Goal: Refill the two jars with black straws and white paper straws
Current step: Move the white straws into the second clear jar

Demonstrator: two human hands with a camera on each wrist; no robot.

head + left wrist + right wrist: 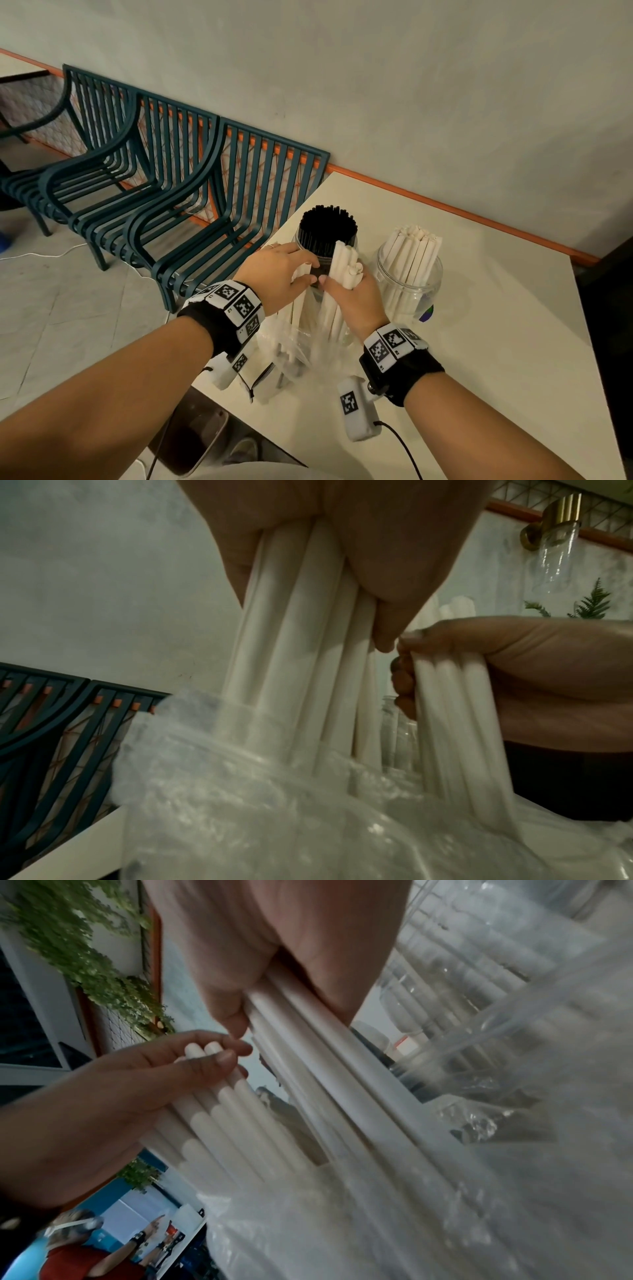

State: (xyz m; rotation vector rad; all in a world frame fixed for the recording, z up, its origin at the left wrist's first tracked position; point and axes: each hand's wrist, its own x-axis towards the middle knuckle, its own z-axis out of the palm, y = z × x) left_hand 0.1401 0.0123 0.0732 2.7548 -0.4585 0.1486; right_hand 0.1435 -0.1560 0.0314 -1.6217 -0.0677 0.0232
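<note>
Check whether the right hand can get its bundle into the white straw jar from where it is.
Probably yes. The right hand grips white paper straws just left of the white straw jar; nothing stands between, though the jar already looks fairly full.

The straws (327, 229) in the jar at mid-frame are black; those (412, 253) in the clear jar (407, 284) to its right are white, as are the ones (342, 274) in the hands. The bag (294, 353) is clear plastic. The tabletop (496, 342) is cream with an orange edge. The chairs (171, 178) at left are dark teal. Both wristbands (236, 308) are black, with black-and-white square markers.
</note>
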